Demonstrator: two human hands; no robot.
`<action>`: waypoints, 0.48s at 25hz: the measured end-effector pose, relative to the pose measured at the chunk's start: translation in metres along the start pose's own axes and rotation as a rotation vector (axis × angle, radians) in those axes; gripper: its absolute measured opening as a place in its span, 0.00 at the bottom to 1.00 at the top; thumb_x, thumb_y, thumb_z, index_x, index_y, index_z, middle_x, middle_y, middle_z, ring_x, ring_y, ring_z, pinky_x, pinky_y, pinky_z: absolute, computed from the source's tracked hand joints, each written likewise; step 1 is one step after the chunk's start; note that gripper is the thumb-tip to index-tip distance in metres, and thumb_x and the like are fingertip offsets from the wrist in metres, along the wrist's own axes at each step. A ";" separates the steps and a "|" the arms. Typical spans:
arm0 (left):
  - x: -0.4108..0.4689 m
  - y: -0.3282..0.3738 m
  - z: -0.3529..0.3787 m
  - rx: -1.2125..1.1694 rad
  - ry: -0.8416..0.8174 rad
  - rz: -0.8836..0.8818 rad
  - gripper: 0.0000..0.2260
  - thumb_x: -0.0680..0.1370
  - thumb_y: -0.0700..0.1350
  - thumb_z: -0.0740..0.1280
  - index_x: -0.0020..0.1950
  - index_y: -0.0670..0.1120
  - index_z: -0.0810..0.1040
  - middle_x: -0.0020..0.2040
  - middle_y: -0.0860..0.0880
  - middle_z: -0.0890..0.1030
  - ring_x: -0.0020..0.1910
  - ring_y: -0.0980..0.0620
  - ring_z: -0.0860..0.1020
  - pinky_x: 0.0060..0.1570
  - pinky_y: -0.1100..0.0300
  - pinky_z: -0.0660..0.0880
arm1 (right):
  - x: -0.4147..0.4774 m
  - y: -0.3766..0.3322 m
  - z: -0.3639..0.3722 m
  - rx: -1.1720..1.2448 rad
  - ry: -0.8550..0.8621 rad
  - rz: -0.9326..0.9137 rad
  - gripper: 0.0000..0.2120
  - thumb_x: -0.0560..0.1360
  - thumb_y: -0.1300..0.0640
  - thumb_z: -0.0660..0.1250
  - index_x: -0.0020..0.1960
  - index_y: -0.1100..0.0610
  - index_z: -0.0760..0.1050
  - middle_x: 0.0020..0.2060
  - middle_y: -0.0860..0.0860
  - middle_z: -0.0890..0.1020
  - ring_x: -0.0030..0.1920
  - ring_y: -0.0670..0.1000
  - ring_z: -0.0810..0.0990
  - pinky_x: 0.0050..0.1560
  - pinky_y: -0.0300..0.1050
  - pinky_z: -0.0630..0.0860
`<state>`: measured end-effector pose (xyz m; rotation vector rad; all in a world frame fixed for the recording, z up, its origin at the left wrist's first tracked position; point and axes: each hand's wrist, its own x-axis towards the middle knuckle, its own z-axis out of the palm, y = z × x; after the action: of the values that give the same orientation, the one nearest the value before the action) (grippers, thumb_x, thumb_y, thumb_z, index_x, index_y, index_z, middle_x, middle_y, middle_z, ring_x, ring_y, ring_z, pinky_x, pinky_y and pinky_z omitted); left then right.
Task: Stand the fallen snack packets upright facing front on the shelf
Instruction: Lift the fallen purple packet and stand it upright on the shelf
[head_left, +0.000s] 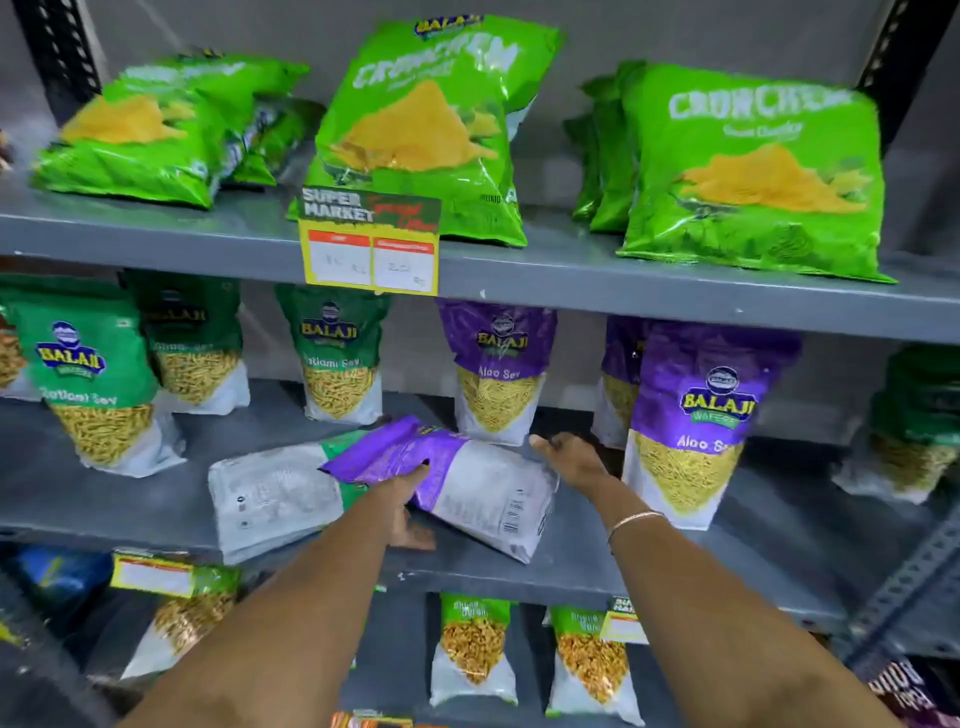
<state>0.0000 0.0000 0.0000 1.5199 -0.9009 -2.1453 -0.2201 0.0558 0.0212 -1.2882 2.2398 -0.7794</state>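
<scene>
A purple Aloo Sev packet (467, 478) lies fallen, back side up, on the middle shelf (156, 509). My left hand (408, 499) grips its purple upper part from below. My right hand (571, 460) rests against the packet's far right edge, fingers spread. Partly under it lies a green packet (270, 499), also flat with its white back showing. Upright purple Aloo Sev packets stand behind (496, 369) and to the right (691, 421).
Upright green Ratlami Sev packets (88, 374) line the middle shelf's left. Green Crunchem bags (426, 130) sit on the top shelf behind a price tag (371, 241). More packets (475, 649) stand on the lower shelf. A slotted metal upright (904, 587) runs at right.
</scene>
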 end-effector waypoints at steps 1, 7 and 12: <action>0.003 -0.001 0.007 -0.067 0.006 0.040 0.30 0.77 0.56 0.61 0.74 0.41 0.59 0.66 0.39 0.71 0.52 0.38 0.75 0.67 0.39 0.62 | 0.004 0.002 0.001 0.082 -0.092 0.004 0.18 0.75 0.42 0.58 0.35 0.54 0.72 0.34 0.50 0.73 0.46 0.53 0.70 0.47 0.43 0.64; 0.014 0.005 0.009 -0.207 0.080 0.055 0.21 0.77 0.56 0.60 0.64 0.43 0.68 0.41 0.40 0.75 0.65 0.39 0.73 0.68 0.39 0.63 | 0.012 0.005 -0.003 0.126 -0.388 0.042 0.15 0.71 0.51 0.71 0.33 0.59 0.70 0.32 0.52 0.71 0.31 0.47 0.69 0.30 0.34 0.65; -0.003 0.030 0.005 -0.082 0.012 0.141 0.14 0.77 0.55 0.61 0.49 0.44 0.72 0.41 0.44 0.77 0.48 0.43 0.78 0.66 0.41 0.65 | 0.006 0.006 -0.009 0.120 -0.438 0.129 0.28 0.65 0.48 0.75 0.58 0.61 0.72 0.42 0.49 0.75 0.42 0.48 0.74 0.33 0.39 0.66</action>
<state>-0.0057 -0.0189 0.0235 1.3858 -0.8778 -2.0446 -0.2322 0.0549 0.0233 -1.1178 1.8742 -0.5152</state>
